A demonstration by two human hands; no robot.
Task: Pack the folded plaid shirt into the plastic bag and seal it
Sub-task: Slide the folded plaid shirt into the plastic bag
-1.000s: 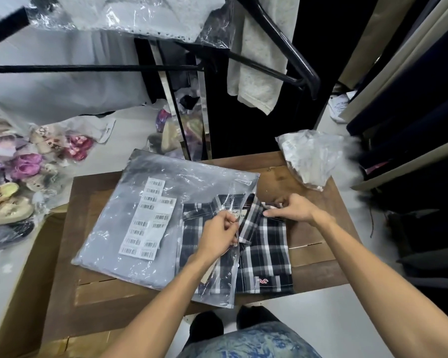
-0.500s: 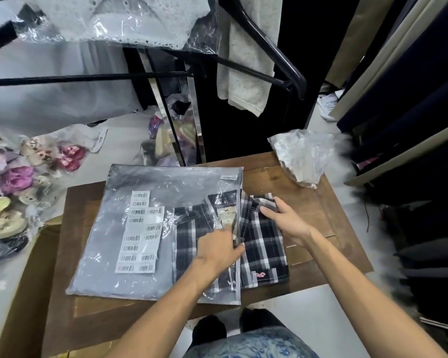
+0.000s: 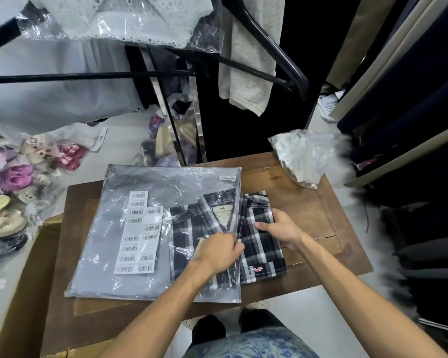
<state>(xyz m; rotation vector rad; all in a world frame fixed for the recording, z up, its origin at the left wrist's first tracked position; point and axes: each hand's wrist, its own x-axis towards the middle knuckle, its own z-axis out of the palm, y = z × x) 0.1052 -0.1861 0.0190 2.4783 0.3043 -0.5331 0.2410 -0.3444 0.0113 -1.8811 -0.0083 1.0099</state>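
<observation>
Left hand [image 3: 219,250] pinching plastic bag [image 3: 150,228] mouth, right hand [image 3: 279,228] flat on half-inserted plaid shirt [image 3: 259,244]

wooden table [image 3: 305,202] | on it: plastic bag [image 3: 130,244], plaid shirt [image 3: 261,244] half inside, crumpled plastic [image 3: 301,156]

The left hand [image 3: 219,250] hides part of the plaid shirt [image 3: 259,244]; barcode labels [image 3: 137,239] are illegible.

We note the folded black-and-white plaid shirt [image 3: 259,244] lying flat, half inside the clear plastic bag [image 3: 150,228]; right half protrudes from the bag's open edge.
</observation>
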